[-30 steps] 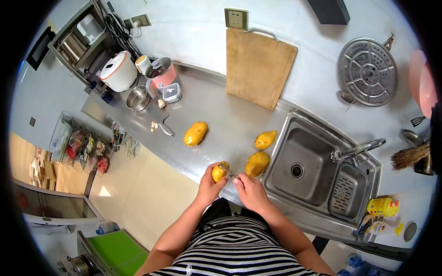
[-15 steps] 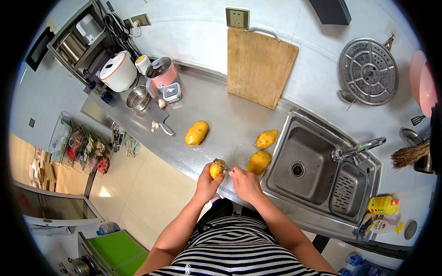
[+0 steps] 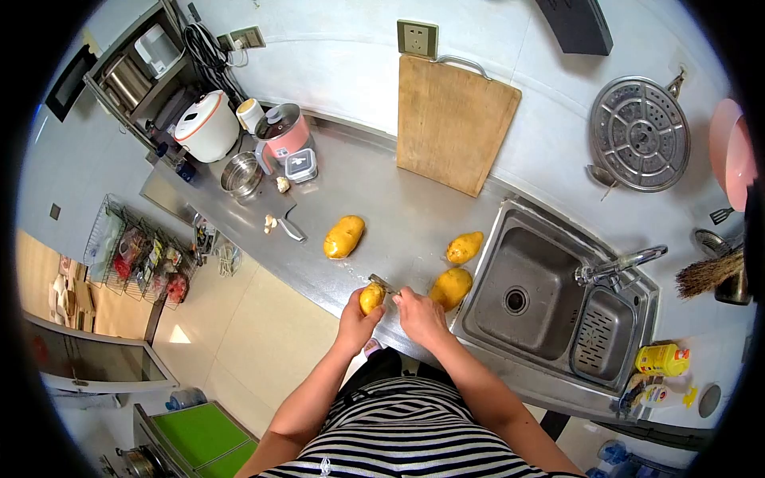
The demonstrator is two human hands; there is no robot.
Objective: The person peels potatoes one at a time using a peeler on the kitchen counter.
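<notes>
My left hand (image 3: 357, 323) is wrapped round a yellow potato (image 3: 371, 299) at the counter's front edge. In my right hand (image 3: 421, 315) is a peeler (image 3: 384, 283), its metal head at the far end of that potato. Two more potatoes lie close to the sink: a larger one (image 3: 451, 287) just beyond my right hand and a smaller one (image 3: 464, 247) behind it. Farther left on the counter is a big potato (image 3: 344, 237), wet and shiny. The fingertips under the held potato are hidden.
A knife with a pale handle (image 3: 292, 231) lies near garlic cloves (image 3: 270, 223). Behind them stand a metal bowl (image 3: 241, 174), a lidded container (image 3: 301, 166), a pink pot (image 3: 284, 135) and a rice cooker (image 3: 206, 126). A cutting board (image 3: 458, 119) leans on the wall; the sink (image 3: 518, 263) is at right.
The peeler's head has shifted slightly away from me, to the potato's far end. More of the potato's top shows now. The whole view has moved a little downward.
</notes>
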